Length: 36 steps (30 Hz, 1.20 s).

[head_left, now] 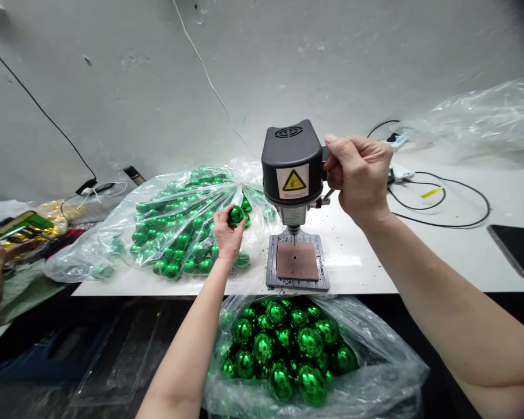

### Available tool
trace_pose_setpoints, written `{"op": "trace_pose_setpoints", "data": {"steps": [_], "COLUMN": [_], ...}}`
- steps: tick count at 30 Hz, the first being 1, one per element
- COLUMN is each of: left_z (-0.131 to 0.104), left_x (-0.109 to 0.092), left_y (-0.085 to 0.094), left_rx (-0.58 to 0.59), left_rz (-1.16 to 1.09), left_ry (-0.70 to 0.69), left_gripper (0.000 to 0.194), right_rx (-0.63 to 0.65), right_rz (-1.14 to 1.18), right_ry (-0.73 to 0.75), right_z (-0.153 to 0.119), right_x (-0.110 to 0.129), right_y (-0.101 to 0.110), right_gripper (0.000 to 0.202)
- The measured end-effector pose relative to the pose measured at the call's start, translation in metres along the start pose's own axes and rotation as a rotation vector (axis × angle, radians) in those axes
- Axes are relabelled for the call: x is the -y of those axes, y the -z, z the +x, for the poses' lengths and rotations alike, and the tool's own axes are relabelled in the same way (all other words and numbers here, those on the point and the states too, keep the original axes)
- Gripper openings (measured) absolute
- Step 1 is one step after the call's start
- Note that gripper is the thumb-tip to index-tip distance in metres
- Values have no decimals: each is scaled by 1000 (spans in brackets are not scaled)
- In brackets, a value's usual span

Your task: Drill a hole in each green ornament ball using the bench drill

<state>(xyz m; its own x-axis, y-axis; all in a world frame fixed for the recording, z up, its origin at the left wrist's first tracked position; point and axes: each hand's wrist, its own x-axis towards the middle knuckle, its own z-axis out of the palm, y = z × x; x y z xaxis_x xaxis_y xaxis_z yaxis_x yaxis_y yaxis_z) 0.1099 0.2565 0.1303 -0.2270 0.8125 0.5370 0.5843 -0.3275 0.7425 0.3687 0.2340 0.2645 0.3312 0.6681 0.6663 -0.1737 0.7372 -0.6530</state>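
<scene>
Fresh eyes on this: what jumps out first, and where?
Probably the shiny green balls, heaped in a clear plastic bag below the white table, with more in a second clear plastic bag on its left. Then the black boxy drill at centre with its yellow triangular warning label, the right hand gripping its dark side handle. Left of it, the left hand holds one green ball.

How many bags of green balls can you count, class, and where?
2: the upper bag lies on the table, left of the drill; the lower bag is below the table's front edge. More could be hidden.
</scene>
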Motion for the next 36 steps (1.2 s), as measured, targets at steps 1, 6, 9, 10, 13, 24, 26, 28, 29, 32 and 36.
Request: {"op": "trace_pose_setpoints", "data": {"steps": [1, 6, 9, 10, 13, 24, 26, 28, 29, 32, 36], "left_z": [-4, -39, -61, -67, -78, -91, -93, -95, -96, -102, -108], "left_x": [-9, -34, -32, -30, -22, -8, -9, -11, -12, -14, -11], "left_y": [0, -15, -26, -29, -40, -68, -71, -73, -74, -75, -76], "left_rx": [30, 414, 502, 511, 491, 494, 489, 492, 498, 500, 481], "left_rz": [-123, -629, -719, -720, -668, -526, -498, -455, -414, -254, -178], "left_ry": [52, 399, 542, 575, 600, 430, 406, 371, 347, 266, 222], "left_gripper": [52, 55, 51, 54, 65, 62, 62, 61, 61, 61, 59], "right_rx": [0, 2, -12, -7, 22, 19, 43, 69, 77, 47, -3], "right_rz": [-4, -41, -54, -57, -55, -38, -62, -85, -90, -76, -41], "right_ry": [2, 29, 1, -7, -16, -18, -10, -5, -6, 0, -4], "right_z": [0, 0, 0, 0, 2, 5, 6, 7, 7, 7, 6], "right_x": [0, 0, 1, 1, 1, -1, -3, -4, -4, -3, 1], "right_y": [0, -1, -1, -2, -1, -1, 0, 1, 1, 0, -3], "right_gripper": [40, 45, 50, 51, 51, 54, 54, 55, 55, 56, 55]}}
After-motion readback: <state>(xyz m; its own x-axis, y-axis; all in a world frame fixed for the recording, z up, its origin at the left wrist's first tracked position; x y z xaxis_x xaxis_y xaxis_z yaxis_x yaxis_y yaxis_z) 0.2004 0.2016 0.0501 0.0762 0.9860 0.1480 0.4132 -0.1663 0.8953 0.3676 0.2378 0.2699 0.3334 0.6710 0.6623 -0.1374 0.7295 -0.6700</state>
